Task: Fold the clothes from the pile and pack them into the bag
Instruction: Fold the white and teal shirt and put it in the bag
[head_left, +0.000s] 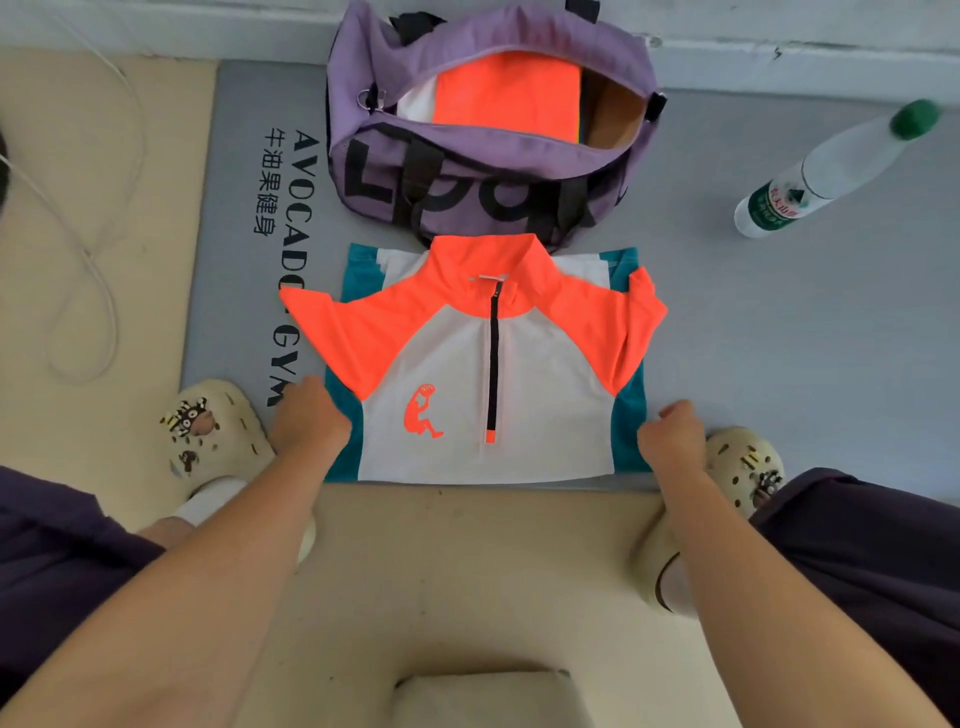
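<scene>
The orange-and-white zip-neck shirt lies flat, front up, just before the open purple duffel bag, likely spread for folding. The left hand and right hand sit at its lower corners, fingers curled under; whether they pinch fabric cannot be told. A folded orange garment already fills the bag.

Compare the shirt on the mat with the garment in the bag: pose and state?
The shirt lies spread on the mat, collar, zip and sleeves showing; the garment is folded flat, a plain orange panel. The shirt lies outside the bag; the garment is packed inside. Both are orange and white.
</scene>
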